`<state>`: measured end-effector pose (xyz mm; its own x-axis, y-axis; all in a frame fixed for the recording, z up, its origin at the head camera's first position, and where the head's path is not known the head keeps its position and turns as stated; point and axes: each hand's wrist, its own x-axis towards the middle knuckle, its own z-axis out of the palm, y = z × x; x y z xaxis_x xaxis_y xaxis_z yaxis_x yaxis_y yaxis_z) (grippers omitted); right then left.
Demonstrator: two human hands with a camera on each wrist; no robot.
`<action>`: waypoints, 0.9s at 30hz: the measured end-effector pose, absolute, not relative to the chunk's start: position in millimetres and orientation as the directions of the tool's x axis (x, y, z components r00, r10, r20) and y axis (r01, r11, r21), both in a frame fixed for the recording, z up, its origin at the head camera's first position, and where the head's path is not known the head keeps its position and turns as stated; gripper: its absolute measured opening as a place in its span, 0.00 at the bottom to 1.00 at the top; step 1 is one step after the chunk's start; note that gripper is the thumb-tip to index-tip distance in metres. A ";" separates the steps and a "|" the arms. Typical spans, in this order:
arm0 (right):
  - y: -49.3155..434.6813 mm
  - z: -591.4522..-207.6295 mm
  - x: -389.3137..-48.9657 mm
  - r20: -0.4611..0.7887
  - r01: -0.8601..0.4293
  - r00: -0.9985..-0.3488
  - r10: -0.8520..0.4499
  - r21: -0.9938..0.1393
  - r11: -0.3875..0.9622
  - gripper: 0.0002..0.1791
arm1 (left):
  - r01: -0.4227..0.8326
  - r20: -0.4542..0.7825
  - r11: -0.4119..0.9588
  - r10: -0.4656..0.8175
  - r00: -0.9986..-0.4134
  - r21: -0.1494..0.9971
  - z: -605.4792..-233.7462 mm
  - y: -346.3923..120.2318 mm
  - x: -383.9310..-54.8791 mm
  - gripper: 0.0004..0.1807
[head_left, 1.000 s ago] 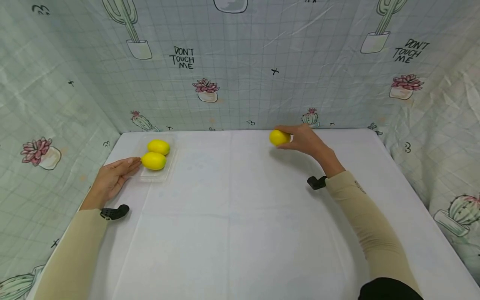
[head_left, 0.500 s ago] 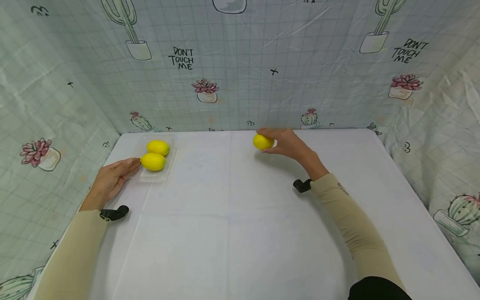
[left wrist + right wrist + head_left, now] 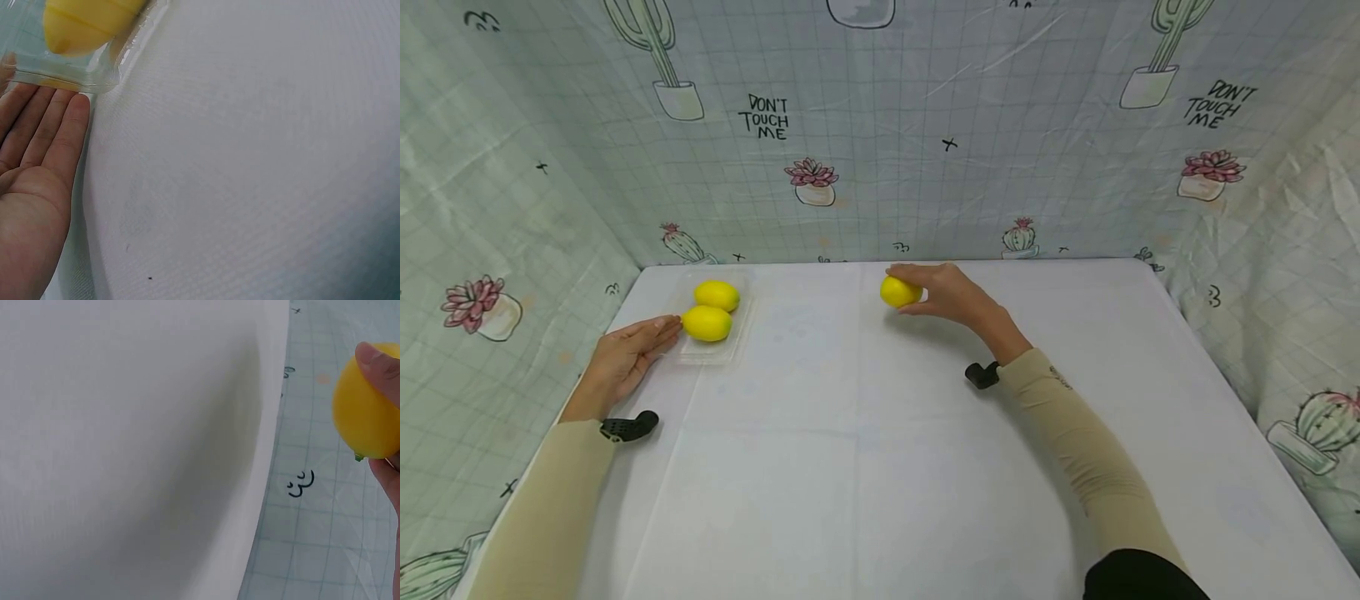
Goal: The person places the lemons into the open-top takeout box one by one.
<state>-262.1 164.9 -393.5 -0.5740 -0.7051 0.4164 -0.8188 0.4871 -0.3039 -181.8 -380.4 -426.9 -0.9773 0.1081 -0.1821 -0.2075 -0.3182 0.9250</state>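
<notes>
Held between the thumb and fingers of my right hand (image 3: 951,293) is a lemon (image 3: 899,292), above the far middle of the table. The right wrist view shows that lemon (image 3: 365,406) large, with a small green tip at one end. Two more lemons lie side by side in a clear plastic tray (image 3: 709,354) at the far left: a rear lemon (image 3: 717,295) and a front lemon (image 3: 707,323). My left hand (image 3: 628,358) has its fingers straight, their tips at the tray's left side. In the left wrist view those fingers (image 3: 65,134) meet the tray's edge (image 3: 94,84).
A white cloth covers the table (image 3: 850,467). Behind it hangs a fabric backdrop (image 3: 880,125) printed with cacti and lettering, which continues along both sides. Each wrist carries a black camera mount, one by the left sleeve (image 3: 631,425) and one by the right (image 3: 982,375).
My right hand has moved left and slightly nearer, carrying the lemon from the right part of the table toward the middle. The left hand, the tray and its two lemons stay put.
</notes>
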 end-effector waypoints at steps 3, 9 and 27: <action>159.0 -394.1 -260.6 0.413 -0.824 -0.567 -0.713 -0.298 0.482 0.37 | -0.207 -0.183 -0.313 0.105 -0.977 0.927 -427.1 -380.6 -182.0 0.18; 147.8 -394.4 -257.4 0.430 -0.846 -0.533 -0.729 -0.283 0.451 0.37 | -0.218 -0.197 -0.318 0.097 -0.975 0.923 -426.9 -380.3 -181.3 0.16; 108.3 -387.7 -254.8 0.440 -0.883 -0.468 -0.766 -0.275 0.381 0.37 | -0.198 -0.172 -0.342 0.104 -0.980 0.919 -430.2 -381.3 -183.6 0.15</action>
<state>-254.8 108.3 -387.7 -0.4678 -0.7664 0.4402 -0.8827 0.3806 -0.2755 -183.6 -381.3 -430.2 -0.9795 0.1045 -0.1720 -0.1978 -0.3420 0.9187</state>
